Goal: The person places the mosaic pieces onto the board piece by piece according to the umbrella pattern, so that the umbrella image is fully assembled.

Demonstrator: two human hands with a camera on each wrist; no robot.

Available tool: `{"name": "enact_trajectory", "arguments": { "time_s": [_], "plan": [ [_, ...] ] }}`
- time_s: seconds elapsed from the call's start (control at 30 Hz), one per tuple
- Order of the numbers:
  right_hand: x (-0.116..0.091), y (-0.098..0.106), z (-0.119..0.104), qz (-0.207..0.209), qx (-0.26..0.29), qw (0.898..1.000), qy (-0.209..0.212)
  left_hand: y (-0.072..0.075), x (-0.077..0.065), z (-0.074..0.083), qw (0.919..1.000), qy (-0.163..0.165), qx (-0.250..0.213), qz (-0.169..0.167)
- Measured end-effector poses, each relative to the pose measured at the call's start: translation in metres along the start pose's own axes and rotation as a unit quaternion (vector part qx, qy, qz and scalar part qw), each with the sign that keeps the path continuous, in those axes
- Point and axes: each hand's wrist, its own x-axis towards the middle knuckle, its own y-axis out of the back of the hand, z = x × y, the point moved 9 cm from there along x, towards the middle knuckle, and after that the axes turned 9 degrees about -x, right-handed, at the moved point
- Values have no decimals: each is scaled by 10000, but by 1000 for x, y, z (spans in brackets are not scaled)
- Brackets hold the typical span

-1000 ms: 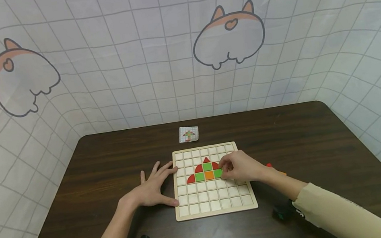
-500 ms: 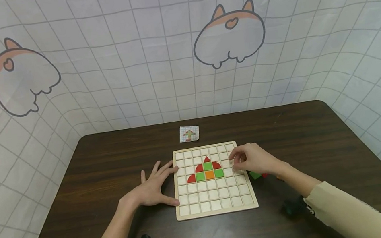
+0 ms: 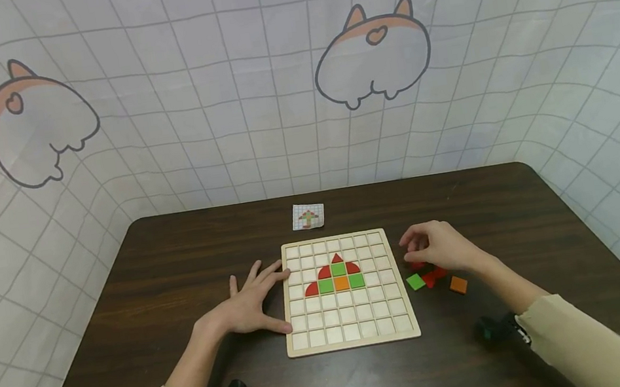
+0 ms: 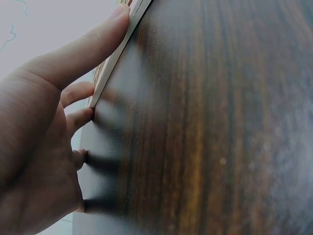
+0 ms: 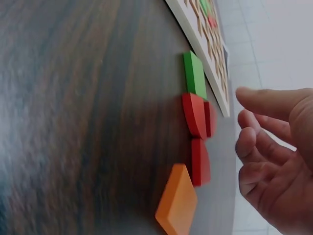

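Note:
A pale wooden grid board (image 3: 354,344) holds a pattern of red, green and orange tiles, topped by a red triangle (image 3: 336,258). My left hand (image 3: 245,308) lies spread at the board's left edge, thumb and fingertips touching it. Right of the board, my right hand (image 3: 439,247) hovers over loose tiles, its fingers loosely bent and the thumb apart from them. Nothing is between its fingers in the right wrist view. Below it lie a green square tile (image 3: 415,282), several red tiles (image 5: 195,115) and an orange square tile (image 3: 458,285). One red tile is partly hidden by the fingers in the head view.
A small card (image 3: 308,216) printed with a coloured pattern on a grid lies behind the board. The dark wooden table (image 3: 193,249) carries everything. A white cloth (image 3: 247,83) with grid lines hangs around its back and sides.
My right hand has left the green tile at the right of the pattern and moved right, off the board to above the loose tiles, which now show. The left hand stays put.

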Motion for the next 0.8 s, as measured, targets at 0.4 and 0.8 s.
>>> {"name": "enact_trajectory", "arguments": {
  "time_s": [0.4, 0.8],
  "plan": [
    [-5, 1, 14, -219, -279, 9993, -86, 1, 0, 1, 10000, -15, 17, 1],
    [-2, -1, 20, 28, -432, 9988, -225, 0, 0, -1, 10000, -12, 13, 8]
  ]
}}
